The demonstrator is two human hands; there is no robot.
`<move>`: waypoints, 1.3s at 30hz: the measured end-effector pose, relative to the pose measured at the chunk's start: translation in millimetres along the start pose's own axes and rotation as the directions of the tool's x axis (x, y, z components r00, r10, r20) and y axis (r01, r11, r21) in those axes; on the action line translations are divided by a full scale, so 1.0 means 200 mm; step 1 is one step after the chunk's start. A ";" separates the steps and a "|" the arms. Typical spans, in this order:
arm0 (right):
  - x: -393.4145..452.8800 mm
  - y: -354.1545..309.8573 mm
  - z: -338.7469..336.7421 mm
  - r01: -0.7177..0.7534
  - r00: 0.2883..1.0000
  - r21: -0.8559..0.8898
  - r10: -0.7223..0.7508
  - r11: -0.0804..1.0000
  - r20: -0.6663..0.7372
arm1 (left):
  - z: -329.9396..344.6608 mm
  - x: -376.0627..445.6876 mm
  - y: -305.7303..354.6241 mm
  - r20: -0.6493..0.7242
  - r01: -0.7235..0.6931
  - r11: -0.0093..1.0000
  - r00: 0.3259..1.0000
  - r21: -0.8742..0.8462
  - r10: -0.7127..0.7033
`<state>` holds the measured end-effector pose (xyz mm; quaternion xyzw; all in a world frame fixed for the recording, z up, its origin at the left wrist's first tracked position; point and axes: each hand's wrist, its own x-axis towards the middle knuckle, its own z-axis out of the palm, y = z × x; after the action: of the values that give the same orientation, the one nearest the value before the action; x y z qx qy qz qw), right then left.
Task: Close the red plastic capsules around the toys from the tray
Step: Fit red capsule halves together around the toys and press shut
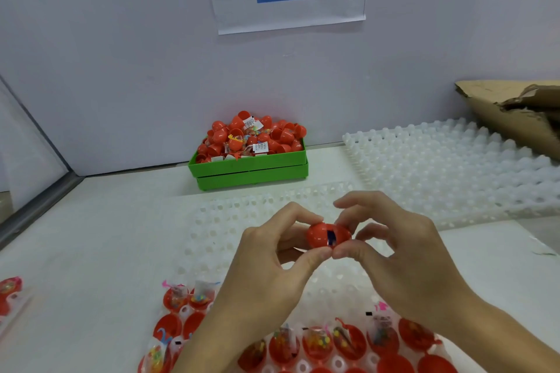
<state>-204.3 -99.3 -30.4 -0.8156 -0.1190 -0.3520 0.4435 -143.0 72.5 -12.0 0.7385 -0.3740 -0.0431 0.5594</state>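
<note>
A red plastic capsule is held in mid-air between both hands, its two halves nearly together with a dark gap showing a toy inside. My left hand pinches its left half between thumb and fingers. My right hand pinches the right half the same way. Below, a white moulded tray holds several open red capsule halves with small wrapped toys sitting in them along its near rows.
A green bin heaped with red capsules and toy packets stands at the back against the wall. A second white moulded tray lies at the right, torn cardboard behind it. Another filled capsule lies at the far left.
</note>
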 end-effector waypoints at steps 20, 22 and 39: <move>0.01 -0.03 -0.01 -0.291 0.953 0.311 0.302 0.905 0.015 | 0.00 0.01 0.01 -0.036 0.076 0.985 0.996 -0.154 -0.083; 0.01 -0.04 0.00 -0.306 0.948 0.319 0.318 0.897 0.016 | 0.00 0.01 0.00 -0.031 0.078 0.987 0.996 -0.137 -0.083; 0.03 -0.03 0.00 -0.295 0.953 0.262 0.302 0.919 0.013 | 0.02 0.01 -0.01 -0.017 0.072 0.993 0.997 -0.090 -0.074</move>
<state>-203.7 -97.0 -22.8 -0.7537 -0.0322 -0.2729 0.5970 -142.2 68.0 -14.1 0.7263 -0.3385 -0.0727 0.5939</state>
